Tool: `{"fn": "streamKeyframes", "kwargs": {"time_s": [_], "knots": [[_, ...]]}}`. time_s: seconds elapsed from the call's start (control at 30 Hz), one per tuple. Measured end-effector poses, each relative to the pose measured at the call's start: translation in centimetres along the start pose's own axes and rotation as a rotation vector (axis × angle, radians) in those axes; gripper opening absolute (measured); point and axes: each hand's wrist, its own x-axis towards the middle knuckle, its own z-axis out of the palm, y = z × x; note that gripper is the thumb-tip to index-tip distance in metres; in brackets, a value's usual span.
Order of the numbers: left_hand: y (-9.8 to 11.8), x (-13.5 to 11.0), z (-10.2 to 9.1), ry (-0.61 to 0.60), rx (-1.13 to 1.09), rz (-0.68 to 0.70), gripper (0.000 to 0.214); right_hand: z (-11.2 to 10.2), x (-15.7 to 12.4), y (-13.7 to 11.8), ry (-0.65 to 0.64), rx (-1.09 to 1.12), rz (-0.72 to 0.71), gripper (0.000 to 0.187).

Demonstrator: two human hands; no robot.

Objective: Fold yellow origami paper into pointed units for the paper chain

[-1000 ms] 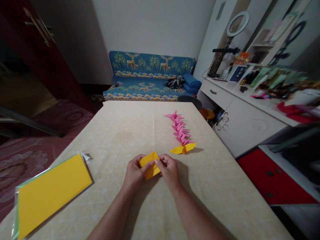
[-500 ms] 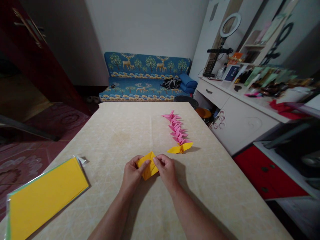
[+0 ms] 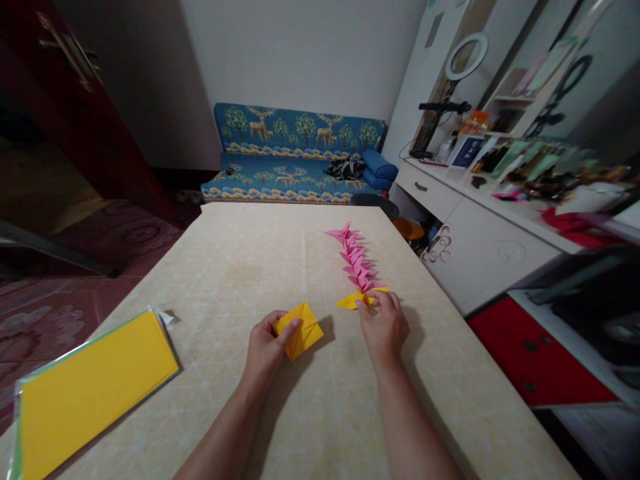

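Pinching the folded yellow paper piece point(image 3: 303, 330) by its left corner between thumb and fingers, the left hand point(image 3: 265, 347) holds it low over the beige table point(image 3: 240, 267), near the front middle. Just to the right, the right hand point(image 3: 384, 328) has its fingertips closed on the small yellow folded unit point(image 3: 349, 302), which sits at the near end of the pink paper chain point(image 3: 356, 260) running away across the table. Way off to the left, a plastic-wrapped pack of yellow sheets point(image 3: 95, 383) lies flat by the table edge.

Left hand point(image 3: 267, 343) and right hand point(image 3: 384, 327) are bare.
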Motion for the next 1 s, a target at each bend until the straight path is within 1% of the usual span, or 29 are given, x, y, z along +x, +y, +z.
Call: {"fn": "streamKeyframes", "kwargs": {"time_s": [0.13,0.27,0.47,0.63,0.83,1.0], "knots": [[-0.1,0.0,0.0,-0.004,0.008,0.002,0.026,0.3,-0.1,0.4,-0.035,-0.086,-0.006,0.018],[-0.1,0.0,0.0,-0.013,0.007,-0.017,0.028,0.4,0.0,0.8,-0.042,-0.075,0.018,0.014],[-0.3,0.1,-0.2,-0.011,0.019,-0.008,0.028,0.2,0.6,1.5,-0.053,-0.074,0.166,0.013],[-0.6,0.2,-0.3,-0.019,0.044,0.017,0.025,0.2,1.0,2.4,-0.102,0.009,0.318,0.02],[-0.7,0.2,-0.3,-0.03,0.076,0.027,0.024,0.9,1.2,3.6,-0.078,0.088,0.311,0.025],[-0.6,0.2,-0.3,-0.023,0.074,0.014,0.025,1.2,1.3,3.4,-0.059,0.018,0.343,0.023]]}}
